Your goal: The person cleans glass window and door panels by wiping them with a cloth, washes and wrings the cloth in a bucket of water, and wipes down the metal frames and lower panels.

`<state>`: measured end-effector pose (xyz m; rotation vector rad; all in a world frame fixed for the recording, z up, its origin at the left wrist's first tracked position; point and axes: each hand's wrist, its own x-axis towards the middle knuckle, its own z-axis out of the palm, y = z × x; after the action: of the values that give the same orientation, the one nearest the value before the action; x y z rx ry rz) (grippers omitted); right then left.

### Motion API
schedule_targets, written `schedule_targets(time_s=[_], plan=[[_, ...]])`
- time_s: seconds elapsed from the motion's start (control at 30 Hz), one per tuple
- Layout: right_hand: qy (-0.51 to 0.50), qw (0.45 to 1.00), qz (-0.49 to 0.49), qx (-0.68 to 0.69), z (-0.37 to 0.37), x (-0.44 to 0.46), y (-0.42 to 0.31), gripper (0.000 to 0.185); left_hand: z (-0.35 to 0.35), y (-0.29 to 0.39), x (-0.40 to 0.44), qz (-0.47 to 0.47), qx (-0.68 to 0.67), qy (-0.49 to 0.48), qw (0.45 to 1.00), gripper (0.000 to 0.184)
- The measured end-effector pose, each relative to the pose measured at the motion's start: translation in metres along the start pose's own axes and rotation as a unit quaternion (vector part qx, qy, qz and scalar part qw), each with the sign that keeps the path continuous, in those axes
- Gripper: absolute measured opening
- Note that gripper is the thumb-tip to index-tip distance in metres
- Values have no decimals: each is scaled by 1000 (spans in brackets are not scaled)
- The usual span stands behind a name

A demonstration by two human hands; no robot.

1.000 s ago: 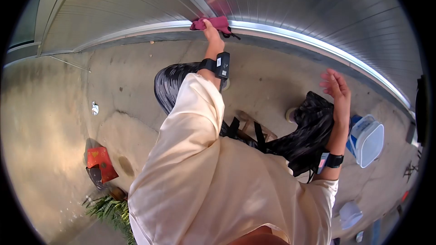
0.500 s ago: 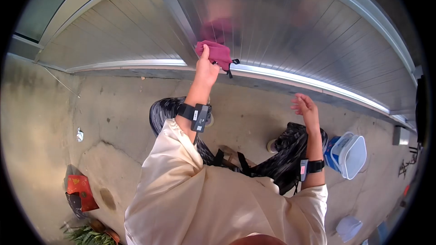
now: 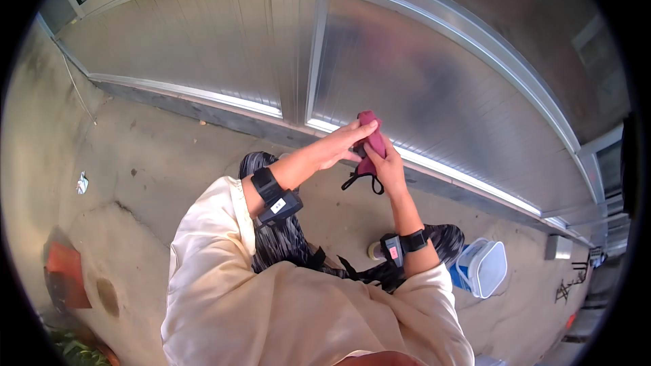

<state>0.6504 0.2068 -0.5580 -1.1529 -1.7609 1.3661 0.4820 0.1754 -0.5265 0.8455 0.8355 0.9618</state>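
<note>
A maroon cloth [image 3: 371, 139] with black loops at its lower end is bunched up in front of the metal panel [image 3: 434, 88]. My left hand [image 3: 341, 145] grips its upper left side, the thumb lying over the top of the fold. From the right, my right hand [image 3: 389, 168] closes on the lower part, thumb against the cloth. The black loops hang down between my wrists. Some fingers of both hands are hidden behind the fabric.
A clear-lidded bucket [image 3: 480, 268] with blue markings stands by my right knee. An orange-red object [image 3: 66, 274] is by the left wall, plants [image 3: 76, 349] below it. Crumpled litter [image 3: 82, 183] lies on the concrete floor. A low ledge [image 3: 224, 118] runs under the panels.
My left hand has drawn the cloth down off the panel and to the right. My right hand, free before, has come up and taken hold of it. The view has shifted.
</note>
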Motion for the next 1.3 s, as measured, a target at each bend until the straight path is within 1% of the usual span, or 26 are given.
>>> schedule_targets(time_s=[0.03, 0.07, 0.1, 0.17, 0.2, 0.23, 0.3, 0.37, 0.43, 0.5, 0.53, 0.57, 0.6, 0.63, 0.67, 0.73, 0.77, 0.83, 0.87, 0.93, 0.97, 1.13, 1.23, 1.3], plan=[[15, 996, 34, 85, -1, 7, -1, 44, -11, 6, -4, -9, 32, -5, 999, 78], [51, 991, 23, 120, -4, 14, -7, 38, -17, 12, -11, 1, 66, 21, 998, 73], [86, 984, 13, 154, -8, 21, -20, 33, -34, 3, -5, 14, 59, 54, 997, 67], [164, 974, -69, 140, -13, 41, -47, 34, -56, -3, -1, 70, 17, 95, 993, 58], [209, 964, -150, 75, -7, 47, -73, 34, -62, -4, -1, 76, -42, 137, 987, 47], [261, 938, -229, 6, -3, 54, -96, 35, -70, -5, 2, 78, -42, 128, 988, 47], [324, 879, -338, -91, -4, 74, -120, 37, -80, -12, 8, 69, -39, 204, 976, 41], [268, 908, -321, 41, 8, 75, -143, 38, -81, -5, 8, 114, -35, 200, 973, 37], [190, 927, -234, 225, 21, 84, -131, 40, -80, 1, 9, 122, -39, 186, 974, 39], [110, 940, -150, 285, 32, 82, -116, 43, -81, 3, 8, 172, -125, 157, 964, 48], [103, 942, -110, 300, 39, 72, -124, 40, -82, 1, 11, 188, -135, 156, 960, 51], [129, 940, -116, 295, 44, 69, -127, 38, -83, 1, 11, 185, -134, 150, 962, 51], [197, 938, -234, 163, 44, 75, -124, 36, -84, 1, 10, 183, -130, 171, 959, 49], [258, 903, -343, 25, 44, 82, -125, 34, -84, 2, 9, 180, -125, 193, 956, 48], [261, 902, -342, 23, 43, 88, -127, 34, -85, 1, 9, 185, -122, 202, 954, 45], [328, 825, -446, -110, 46, 90, -161, 36, -87, 1, 10, 178, -119, 199, 956, 44], [351, 798, -470, -138, 49, 100, -173, 35, -87, 1, 10, 173, -115, 198, 958, 42], [365, 772, -482, -194, 53, 113, -192, 30, -87, 1, 12, 166, -110, 197, 960, 41], [368, 772, -481, -195, 51, 119, -193, 30, -86, 0, 13, 159, -108, 200, 961, 41], [404, 727, -493, -255, 47, 127, -194, 26, -88, -3, 15, 154, -104, 199, 962, 40], [405, 727, -493, -255, 42, 126, -193, 26, -88, -4, 16, 150, -102, 199, 963, 39], [478, 727, -399, -291, -16, 103, -174, 22, -86, -6, 15, 142, -93, 193, 966, 38], [506, 752, -304, -294, -53, 83, -159, 19, -84, -5, 16, 140, -89, 188, 968, 36], [476, 788, -247, -302, -69, 67, -141, 20, -83, -3, 16, 139, -86, 187, 969, 36]])
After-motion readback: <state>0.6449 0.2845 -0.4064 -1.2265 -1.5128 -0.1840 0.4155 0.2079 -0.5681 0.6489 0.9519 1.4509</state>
